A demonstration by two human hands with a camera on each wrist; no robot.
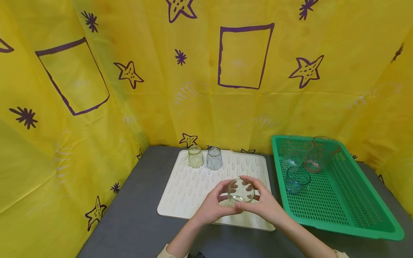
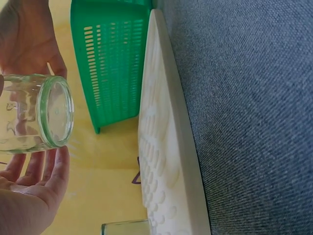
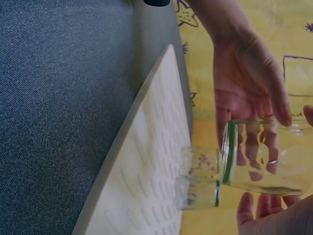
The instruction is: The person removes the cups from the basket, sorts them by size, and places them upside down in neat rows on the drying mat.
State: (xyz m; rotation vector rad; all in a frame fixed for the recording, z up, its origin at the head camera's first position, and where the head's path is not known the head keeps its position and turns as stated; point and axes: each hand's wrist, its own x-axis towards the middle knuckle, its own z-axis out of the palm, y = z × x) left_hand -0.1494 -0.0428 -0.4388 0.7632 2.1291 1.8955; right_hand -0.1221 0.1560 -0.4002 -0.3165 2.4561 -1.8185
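A clear, faintly green drinking glass [image 1: 241,196] is held between both hands over the near right part of a white ridged drying mat [image 1: 179,199]. My left hand [image 1: 214,203] grips it from the left, while my right hand [image 1: 265,205] grips the other side, with fingers curled behind the glass and thumbs in front. In the right wrist view the thick-edged end of this glass [image 3: 274,161] faces the mat, with a gap between them. A yellowish glass [image 1: 195,159] and a bluish glass [image 1: 214,161] stand upside down side by side at the mat's back left.
A green perforated plastic basket [image 1: 372,186] stands right of the mat. Inside are a tall clear glass [image 1: 294,154], a tall pinkish glass [image 1: 322,156] and a shorter blue glass [image 1: 296,182]. A yellow patterned curtain [image 1: 209,107] hangs behind the grey table [image 1: 129,215].
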